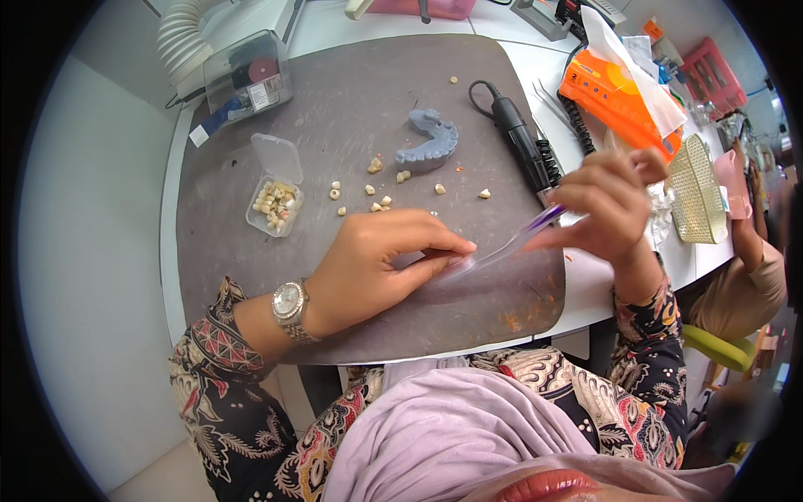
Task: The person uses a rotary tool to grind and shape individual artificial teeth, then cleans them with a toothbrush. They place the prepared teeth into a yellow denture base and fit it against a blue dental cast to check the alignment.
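Grey-brown mat [335, 109] beneath, left grip [368, 261] and right grip [606, 205] pinch clear plastic [503, 249].

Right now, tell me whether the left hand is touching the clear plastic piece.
Touching. The head view shows the left hand pinching one end of the clear plastic piece between thumb and fingers.

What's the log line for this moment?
Left hand: pinching clear plastic | Right hand: blurred, at its purple end | Mat: loose tooth-shaped pieces, grey dental model, open clear box of more
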A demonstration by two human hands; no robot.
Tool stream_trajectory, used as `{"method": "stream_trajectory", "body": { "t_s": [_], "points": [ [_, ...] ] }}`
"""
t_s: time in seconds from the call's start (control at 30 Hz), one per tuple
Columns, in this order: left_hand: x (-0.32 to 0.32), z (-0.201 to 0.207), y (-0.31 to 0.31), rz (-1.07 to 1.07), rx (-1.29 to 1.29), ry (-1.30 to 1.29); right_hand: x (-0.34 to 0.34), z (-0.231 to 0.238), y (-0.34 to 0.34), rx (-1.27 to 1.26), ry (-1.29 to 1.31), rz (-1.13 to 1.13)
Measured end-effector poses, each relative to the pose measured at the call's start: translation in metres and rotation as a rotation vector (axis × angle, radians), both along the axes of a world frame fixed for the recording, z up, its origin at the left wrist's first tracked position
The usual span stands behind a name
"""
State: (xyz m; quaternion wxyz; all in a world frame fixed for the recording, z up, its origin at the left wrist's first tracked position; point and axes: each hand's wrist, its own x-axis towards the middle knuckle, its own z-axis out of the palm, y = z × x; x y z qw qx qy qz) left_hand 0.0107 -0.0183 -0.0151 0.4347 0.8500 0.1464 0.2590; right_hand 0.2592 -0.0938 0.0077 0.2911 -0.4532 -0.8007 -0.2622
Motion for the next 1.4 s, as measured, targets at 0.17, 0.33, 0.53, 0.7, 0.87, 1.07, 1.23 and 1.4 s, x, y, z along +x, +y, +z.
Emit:
{"method": "stream_trajectory", "body": {
  "t_s": [0.17,0.33,0.53,0.7,0.87,1.07,1.23,1.4],
  "points": [
    [0.002,0.0,0.001,0.01,-0.039,-0.026,0.009,-0.003,-0.005,-0.075,0.05,0.023],
    [0.002,0.01,-0.003,0.005,-0.048,0.02,0.022,0.008,0.0,-0.12,0.118,0.029],
    [0.004,0.003,-0.008,0.037,-0.123,0.068,0.009,-0.002,-0.003,-0.125,0.115,0.106],
    [0.005,0.005,-0.002,0.021,-0.117,0.031,0.016,0.0,-0.007,-0.111,0.131,0.046],
    [0.003,0.008,-0.005,0.027,-0.166,0.007,0.028,0.001,0.0,-0.148,0.245,0.076],
    [0.004,0.013,-0.005,-0.069,-0.149,0.044,0.006,0.0,-0.002,-0.101,0.133,0.08],
    [0.003,0.001,0.003,-0.053,-0.206,0.029,0.009,-0.005,-0.002,-0.092,0.145,0.051],
    [0.003,0.006,0.0,0.015,-0.35,0.046,0.022,0.004,-0.004,-0.163,0.189,-0.006]
  ]
}}
